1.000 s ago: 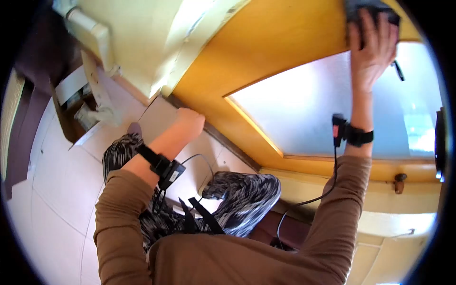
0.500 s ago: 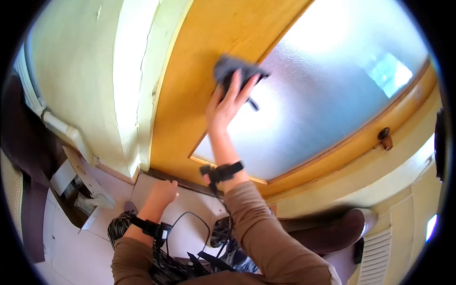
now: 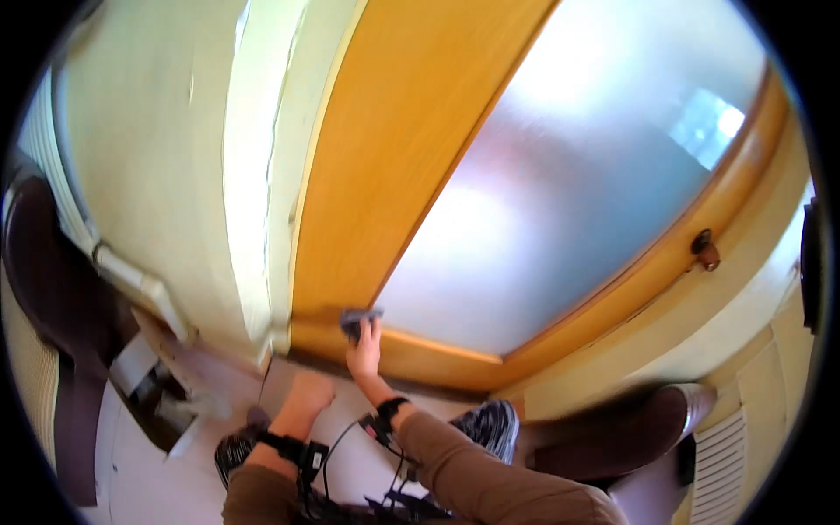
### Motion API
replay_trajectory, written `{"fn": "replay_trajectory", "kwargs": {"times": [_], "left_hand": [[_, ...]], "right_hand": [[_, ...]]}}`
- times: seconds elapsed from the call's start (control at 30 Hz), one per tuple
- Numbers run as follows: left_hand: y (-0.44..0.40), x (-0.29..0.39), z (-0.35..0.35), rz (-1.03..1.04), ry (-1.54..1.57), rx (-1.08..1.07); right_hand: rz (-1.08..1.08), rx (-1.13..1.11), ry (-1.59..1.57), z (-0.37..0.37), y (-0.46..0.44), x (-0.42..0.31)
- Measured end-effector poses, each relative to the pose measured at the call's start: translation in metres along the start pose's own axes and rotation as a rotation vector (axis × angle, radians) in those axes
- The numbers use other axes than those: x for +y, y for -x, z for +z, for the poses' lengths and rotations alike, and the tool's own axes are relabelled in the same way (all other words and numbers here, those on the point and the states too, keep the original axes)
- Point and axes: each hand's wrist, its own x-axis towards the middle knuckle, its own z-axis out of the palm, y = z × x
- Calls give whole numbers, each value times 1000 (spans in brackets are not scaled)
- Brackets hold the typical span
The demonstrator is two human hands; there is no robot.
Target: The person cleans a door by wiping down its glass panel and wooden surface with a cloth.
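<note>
My right hand [image 3: 364,353] grips a dark grey cloth [image 3: 357,322] and presses it to the lower left part of the orange wooden door [image 3: 376,166], beside the bottom corner of the frosted glass panel [image 3: 542,192]. To its left, my left hand [image 3: 311,391] is curled closed over the floor near the foot of the door. Whatever is inside the left hand, if anything, does not show. Both wrists wear black straps with small devices and cables.
At the left is an open box [image 3: 149,394] with items inside, near a white pipe [image 3: 131,273] on the wall. A brown rounded seat [image 3: 621,437] stands at the lower right. The door knob [image 3: 705,251] sticks out at the right.
My right hand has moved with the cloth from the upper right, across the door, down to its lower left. My left hand has shifted slightly and stays closed. The view has turned.
</note>
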Motion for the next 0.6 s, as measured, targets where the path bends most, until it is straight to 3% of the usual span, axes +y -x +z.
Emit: {"fn": "replay_trajectory", "kwargs": {"times": [0.07,0.1,0.17,0.2,0.23,0.3,0.33,0.4,0.47,0.53,0.6], "left_hand": [[-1,4,-16,-60,-3,-104],[2,7,-23,-76,-11,-173],[0,5,-10,-71,-32,-185],[-4,6,-7,-70,-34,-216],[-2,9,-12,-54,-6,-249],[-4,10,-8,-26,-17,-249],[-5,9,-5,-8,-27,-250],[-3,13,-7,7,-32,-253],[0,16,-16,10,-36,-243],[2,20,-21,12,-44,-226],[-3,19,-19,-4,-35,-224]], "right_hand": [[310,-473,-47,-18,-18,22],[587,-697,-522,-39,-36,23],[765,-838,-962,-99,-72,-2],[681,-763,-907,-136,-100,-29],[382,-773,-996,-169,-133,-28],[193,-244,-995,-262,-185,-110],[-80,-139,-968,-309,-214,-145],[-476,280,-709,-371,-262,-227],[-834,449,-518,-413,-310,-274],[-1002,866,151,-431,-355,-297],[-1099,1195,1492,-453,-436,-277]]}}
